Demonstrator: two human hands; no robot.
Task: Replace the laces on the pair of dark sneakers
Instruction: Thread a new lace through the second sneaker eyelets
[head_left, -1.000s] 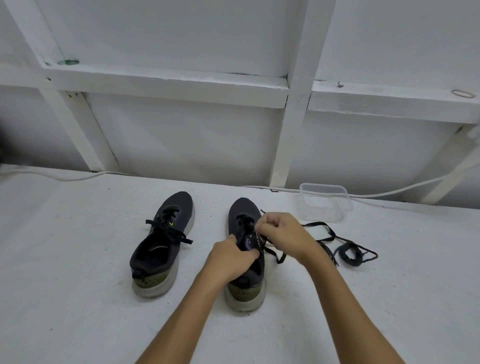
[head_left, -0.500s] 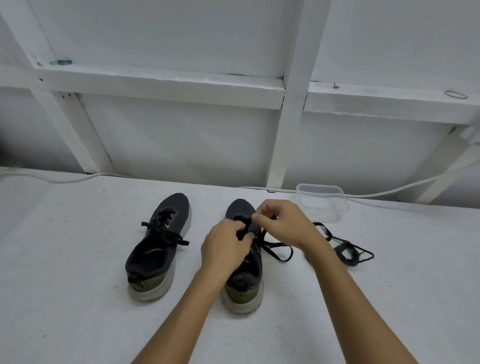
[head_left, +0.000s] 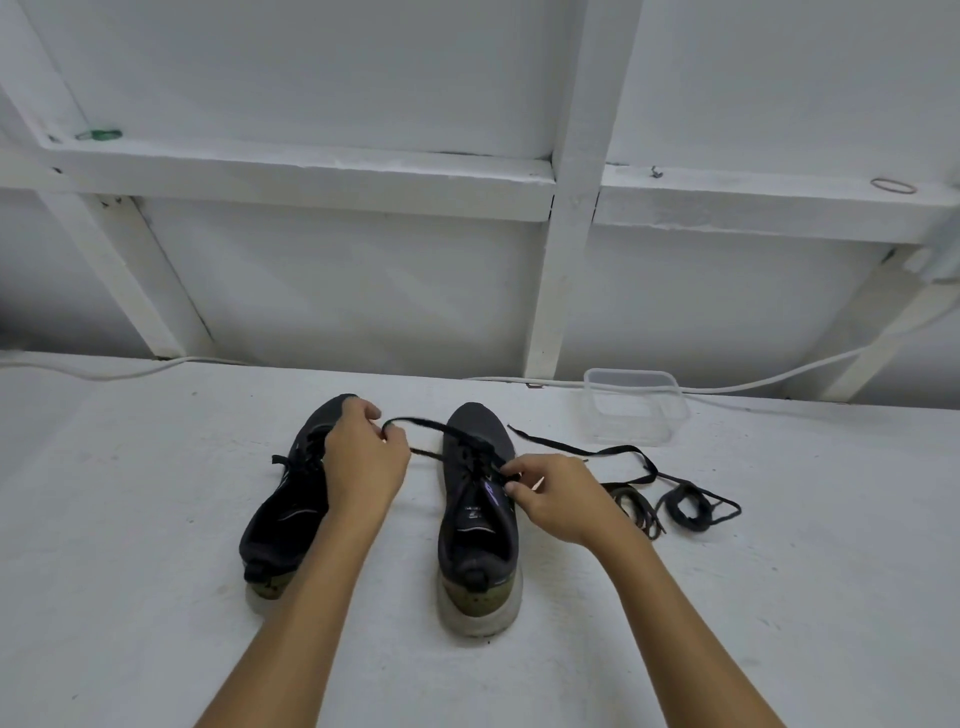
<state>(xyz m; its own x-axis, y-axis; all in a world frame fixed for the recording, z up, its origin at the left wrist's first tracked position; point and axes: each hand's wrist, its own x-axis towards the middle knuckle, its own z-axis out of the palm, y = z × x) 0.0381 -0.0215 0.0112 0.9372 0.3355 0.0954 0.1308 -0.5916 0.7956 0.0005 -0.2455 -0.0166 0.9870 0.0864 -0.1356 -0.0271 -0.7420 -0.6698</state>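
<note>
Moved: left hand (head_left: 363, 462) has swung away over the left sneaker (head_left: 283, 512), pinching a lace (head_left: 441, 428) end pulled taut.
Right hand: right hand (head_left: 553, 499) pinches lace at the right sneaker (head_left: 475, 514) eyelets on the counter (head_left: 130, 571).
Meaning: lacing is underway.

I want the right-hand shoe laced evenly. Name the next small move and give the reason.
Probably draw the black flat lace further left with the left hand until taut. It runs slack from that pinch to the eyelets of the dark sneaker with the pale sole, where the right hand pinches near the tongue.
</note>
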